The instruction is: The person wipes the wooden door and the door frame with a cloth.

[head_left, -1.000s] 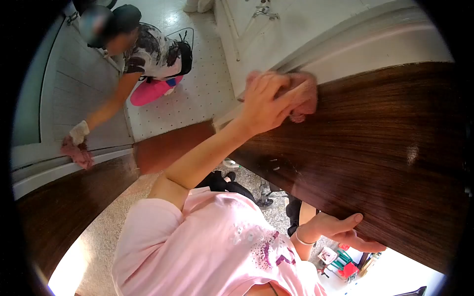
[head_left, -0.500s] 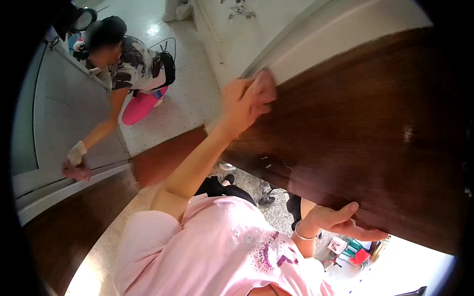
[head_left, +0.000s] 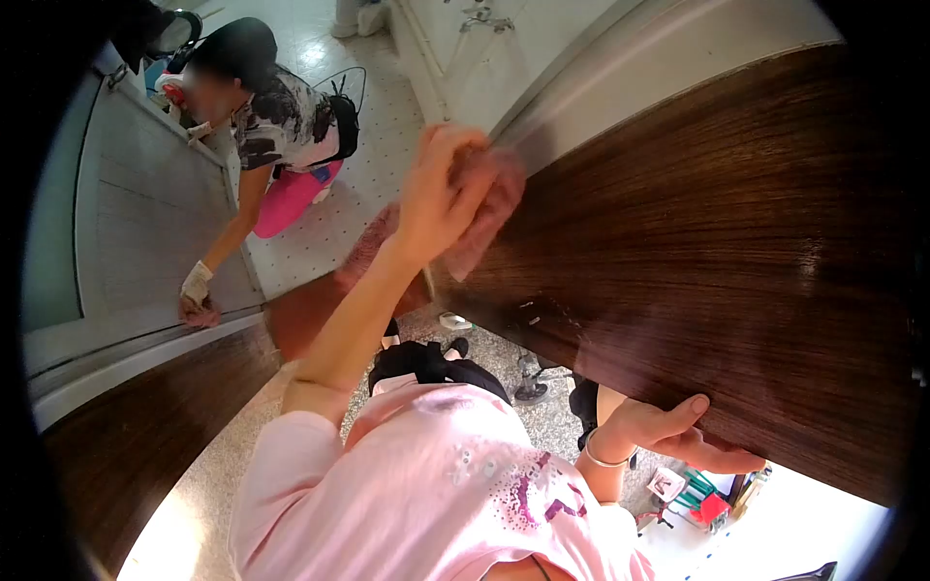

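My left hand (head_left: 441, 189) is raised at the upper middle, its fingers closed on a crumpled pink cloth (head_left: 489, 218). The cloth is beside the upper left edge of a dark brown wooden door (head_left: 697, 261), next to a pale frame (head_left: 620, 87). Motion blurs hand and cloth, so contact cannot be judged. Part of a pinkish cloth (head_left: 366, 254) also shows behind my forearm. At the door's lower edge, my right hand (head_left: 668, 433) grips it, thumb and a finger visible along the edge.
A co-worker (head_left: 291, 126) crouches at the upper left, a gloved hand (head_left: 197, 288) with a pink cloth at a grey-white door (head_left: 145, 213). A wall tap (head_left: 484, 19) is at the top. Green and red items (head_left: 712, 505) lie at the lower right, below the brown door.
My left hand has shifted slightly left, and more of the pink cloth hangs below it. My right hand stays on the door edge. The co-worker's gloved hand moved right and up.
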A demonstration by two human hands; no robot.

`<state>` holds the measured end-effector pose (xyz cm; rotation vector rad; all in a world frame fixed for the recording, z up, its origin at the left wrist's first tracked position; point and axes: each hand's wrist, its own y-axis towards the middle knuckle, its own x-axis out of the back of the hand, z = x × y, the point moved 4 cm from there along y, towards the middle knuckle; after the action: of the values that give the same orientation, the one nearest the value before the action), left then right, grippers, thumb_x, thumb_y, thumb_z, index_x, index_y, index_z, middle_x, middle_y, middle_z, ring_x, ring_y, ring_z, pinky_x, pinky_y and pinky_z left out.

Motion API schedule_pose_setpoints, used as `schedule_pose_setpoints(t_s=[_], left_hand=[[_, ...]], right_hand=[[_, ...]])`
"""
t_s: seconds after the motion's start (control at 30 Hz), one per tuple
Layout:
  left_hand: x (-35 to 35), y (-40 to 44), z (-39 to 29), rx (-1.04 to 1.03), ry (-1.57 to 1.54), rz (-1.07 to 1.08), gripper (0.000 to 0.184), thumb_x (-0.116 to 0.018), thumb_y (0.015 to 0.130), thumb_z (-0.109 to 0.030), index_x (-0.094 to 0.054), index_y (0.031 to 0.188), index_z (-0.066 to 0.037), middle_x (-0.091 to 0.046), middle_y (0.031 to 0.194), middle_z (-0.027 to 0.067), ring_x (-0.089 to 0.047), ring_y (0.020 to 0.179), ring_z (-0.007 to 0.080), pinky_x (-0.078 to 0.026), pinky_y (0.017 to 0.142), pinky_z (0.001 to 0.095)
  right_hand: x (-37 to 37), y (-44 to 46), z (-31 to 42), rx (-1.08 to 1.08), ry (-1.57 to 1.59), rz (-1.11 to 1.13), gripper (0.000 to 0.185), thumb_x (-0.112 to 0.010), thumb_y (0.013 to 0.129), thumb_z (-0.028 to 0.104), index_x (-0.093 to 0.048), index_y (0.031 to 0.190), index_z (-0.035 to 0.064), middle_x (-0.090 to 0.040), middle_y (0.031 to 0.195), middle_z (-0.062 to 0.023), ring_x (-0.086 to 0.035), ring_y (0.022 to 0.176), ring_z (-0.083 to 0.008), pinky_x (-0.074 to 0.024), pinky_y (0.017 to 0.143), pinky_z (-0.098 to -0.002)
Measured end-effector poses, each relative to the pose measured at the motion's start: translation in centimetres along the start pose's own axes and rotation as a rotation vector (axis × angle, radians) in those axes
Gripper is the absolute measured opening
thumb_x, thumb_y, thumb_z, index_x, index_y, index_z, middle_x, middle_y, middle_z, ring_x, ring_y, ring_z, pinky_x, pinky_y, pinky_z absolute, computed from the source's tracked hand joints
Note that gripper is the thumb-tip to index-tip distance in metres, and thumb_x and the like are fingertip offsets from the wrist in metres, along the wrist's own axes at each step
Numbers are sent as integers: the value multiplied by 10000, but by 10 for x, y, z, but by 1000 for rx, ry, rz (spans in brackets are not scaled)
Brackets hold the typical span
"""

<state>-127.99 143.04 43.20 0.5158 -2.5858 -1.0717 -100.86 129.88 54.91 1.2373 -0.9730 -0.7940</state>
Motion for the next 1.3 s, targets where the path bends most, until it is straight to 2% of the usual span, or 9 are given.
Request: schedule_pose_setpoints(t_s=[0.13,0.37,0.6,0.7,0.9,1.03,1.17,1.23,1.3], left_hand=[[-30,25,10,150,70,-79,225,-621,835,-155,-553,1026,-57,-576,955,151,-577,845,355,-471,725,412],[-25,-59,40,335,179,18,212,-624,846,-201,-544,1006,-87,-584,901,147,-586,803,378,-468,658,438],[-36,-1,-11,151,127,-130,186,-604,862,-225,-555,970,-82,-591,859,156,-583,822,401,-465,659,459],[-49,-41,31,346,131,-66,184,-596,865,-229,-556,963,-80,-599,844,162,-580,819,415,-461,661,473],[-38,-136,92,668,322,467,202,-580,879,-245,-595,980,-71,-629,888,163,-602,798,391,-474,668,432],[-22,-96,23,848,-611,71,291,-647,859,-244,-623,1094,-75,-639,928,103,-617,852,281,-472,748,353],[-6,0,-84,-181,-78,87,334,-663,827,-185,-609,1140,-80,-534,1178,146,-495,1104,337,-376,962,384],[-25,15,-80,-243,59,32,363,-673,798,-155,-608,1148,-80,-495,1228,151,-470,1127,352,-381,962,402],[-48,17,-65,-237,259,-71,462,-688,727,-81,-602,1180,-97,-430,1306,163,-421,1166,369,-383,969,445]], right_hand=[[-4,-3,3,-28,52,-14,839,-540,841,223,-36,1497,83,-144,1483,-269,-326,1319,-444,-459,994,-513],[25,-33,22,-152,201,-86,822,-533,844,228,-54,1495,81,-148,1484,-267,-333,1313,-440,-430,1016,-527],[18,-39,7,-114,121,-50,807,-537,842,227,-79,1493,94,-164,1480,-254,-348,1300,-418,-433,1001,-520],[16,-37,4,-103,93,-53,801,-538,841,226,-89,1492,99,-171,1479,-248,-355,1294,-409,-435,995,-517],[30,-35,-3,-83,36,-64,790,-541,839,226,-110,1491,109,-186,1476,-237,-368,1283,-390,-437,982,-511],[32,-38,-7,-62,3,-68,782,-543,838,225,-124,1489,116,-195,1473,-230,-377,1275,-378,-439,974,-507],[33,-34,-12,-47,-7,-64,797,-539,830,219,-104,1483,73,-202,1463,-255,-354,1289,-406,-415,998,-526],[33,-32,-11,-17,-39,-79,819,-534,823,214,-78,1477,26,-204,1454,-284,-327,1307,-440,-390,1027,-548],[35,-34,-15,-103,65,-134,786,-548,831,276,-140,1480,106,-210,1455,-241,-311,1319,-377,-435,968,-505]])
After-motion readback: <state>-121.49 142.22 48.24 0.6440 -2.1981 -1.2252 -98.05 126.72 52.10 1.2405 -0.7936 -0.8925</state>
